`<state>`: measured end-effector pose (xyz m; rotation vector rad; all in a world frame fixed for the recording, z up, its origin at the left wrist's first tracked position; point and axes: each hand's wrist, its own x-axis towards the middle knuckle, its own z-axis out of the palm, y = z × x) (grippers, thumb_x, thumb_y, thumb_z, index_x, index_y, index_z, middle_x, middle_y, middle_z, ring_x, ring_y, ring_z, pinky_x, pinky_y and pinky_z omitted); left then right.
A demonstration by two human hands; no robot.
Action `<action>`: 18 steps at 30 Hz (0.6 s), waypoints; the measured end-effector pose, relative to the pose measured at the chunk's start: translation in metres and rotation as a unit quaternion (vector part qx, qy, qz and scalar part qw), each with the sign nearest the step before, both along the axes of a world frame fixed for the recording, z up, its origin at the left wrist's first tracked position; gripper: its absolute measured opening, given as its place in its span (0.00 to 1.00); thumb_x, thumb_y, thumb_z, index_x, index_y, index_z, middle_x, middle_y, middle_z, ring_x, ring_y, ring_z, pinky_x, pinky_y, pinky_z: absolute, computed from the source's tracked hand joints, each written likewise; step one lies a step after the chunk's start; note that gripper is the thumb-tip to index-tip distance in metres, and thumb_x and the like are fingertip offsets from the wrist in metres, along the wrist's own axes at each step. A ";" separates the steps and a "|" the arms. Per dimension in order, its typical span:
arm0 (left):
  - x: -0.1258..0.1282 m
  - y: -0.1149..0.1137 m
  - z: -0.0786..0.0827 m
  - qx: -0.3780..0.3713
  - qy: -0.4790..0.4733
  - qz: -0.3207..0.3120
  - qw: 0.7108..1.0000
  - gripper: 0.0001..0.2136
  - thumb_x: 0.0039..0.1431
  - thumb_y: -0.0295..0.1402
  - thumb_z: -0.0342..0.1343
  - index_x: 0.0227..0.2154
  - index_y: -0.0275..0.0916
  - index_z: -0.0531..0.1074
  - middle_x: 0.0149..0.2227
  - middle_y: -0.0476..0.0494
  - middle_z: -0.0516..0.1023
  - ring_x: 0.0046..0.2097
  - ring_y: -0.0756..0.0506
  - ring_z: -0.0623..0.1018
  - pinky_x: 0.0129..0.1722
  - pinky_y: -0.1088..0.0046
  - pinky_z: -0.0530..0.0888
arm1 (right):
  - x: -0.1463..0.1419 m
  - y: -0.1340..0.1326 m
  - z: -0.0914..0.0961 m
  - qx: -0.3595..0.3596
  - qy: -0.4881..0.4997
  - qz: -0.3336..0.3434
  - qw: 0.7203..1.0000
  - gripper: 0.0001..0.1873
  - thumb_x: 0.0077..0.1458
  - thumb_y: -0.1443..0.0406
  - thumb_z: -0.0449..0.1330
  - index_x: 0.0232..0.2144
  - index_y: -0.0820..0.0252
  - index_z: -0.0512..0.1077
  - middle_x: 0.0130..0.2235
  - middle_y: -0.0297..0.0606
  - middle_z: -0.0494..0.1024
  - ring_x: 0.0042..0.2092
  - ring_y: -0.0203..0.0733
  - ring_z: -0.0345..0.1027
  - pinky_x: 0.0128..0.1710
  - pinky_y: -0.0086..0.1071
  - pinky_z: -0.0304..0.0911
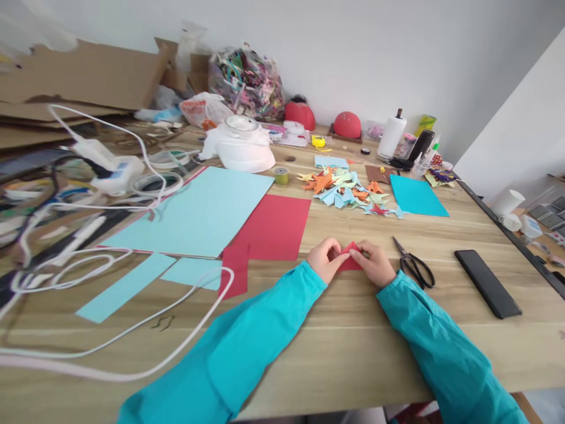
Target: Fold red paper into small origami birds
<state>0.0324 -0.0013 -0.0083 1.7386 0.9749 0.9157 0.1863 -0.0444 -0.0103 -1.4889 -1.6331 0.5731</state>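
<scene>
A small piece of red paper (350, 264), partly folded up to a point at its far side, lies between my hands on the wooden table. My left hand (327, 258) pinches it from the left, thumb near the middle. From the right, my right hand (374, 260) grips the same paper, its thumb close to the other one. Fingers cover part of the folds. Just right of my right hand rest black-handled scissors (414, 263), blades pointing away. Beyond my hands is a pile of folded paper shapes (342, 187) in orange, blue, green and red.
Light blue sheets (194, 206) and red paper (280, 227) lie to the left, with cut blue strips (126, 287). A white cable (194, 288) loops across the left side. A black phone (488, 282) lies right. Farther back are a teal sheet (419, 195) and a white cap (241, 144).
</scene>
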 end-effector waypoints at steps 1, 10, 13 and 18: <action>0.000 -0.001 0.003 -0.035 -0.041 -0.018 0.998 0.11 0.46 0.37 0.57 0.22 0.39 0.60 0.18 0.56 0.61 0.22 0.53 0.62 0.23 0.77 0.60 | 0.000 -0.001 0.002 -0.017 0.053 0.019 0.998 0.15 0.53 0.55 0.56 0.25 0.61 0.70 0.24 0.34 0.69 0.28 0.36 0.61 0.29 0.30 0.58; -0.004 0.001 0.016 -0.165 -0.123 -0.114 0.972 0.14 0.39 0.42 0.62 0.19 0.35 0.67 0.17 0.54 0.64 0.22 0.54 0.63 0.23 0.78 0.59 | -0.007 -0.010 0.012 -0.124 0.198 0.117 0.965 0.19 0.46 0.52 0.61 0.23 0.63 0.69 0.23 0.30 0.65 0.26 0.32 0.56 0.26 0.27 0.54; -0.003 0.002 0.013 -0.166 -0.132 -0.107 0.971 0.15 0.38 0.42 0.62 0.18 0.35 0.67 0.18 0.54 0.65 0.23 0.54 0.63 0.24 0.77 0.60 | -0.006 -0.010 0.014 -0.152 0.182 0.126 0.963 0.20 0.47 0.50 0.60 0.26 0.64 0.72 0.23 0.31 0.67 0.25 0.32 0.56 0.26 0.27 0.55; -0.002 0.001 0.010 -0.144 -0.120 -0.093 0.978 0.13 0.40 0.41 0.60 0.17 0.35 0.67 0.18 0.54 0.64 0.24 0.53 0.62 0.25 0.76 0.59 | -0.005 -0.010 0.013 -0.123 0.148 0.141 0.971 0.21 0.48 0.50 0.59 0.25 0.64 0.72 0.25 0.34 0.70 0.28 0.34 0.60 0.30 0.29 0.58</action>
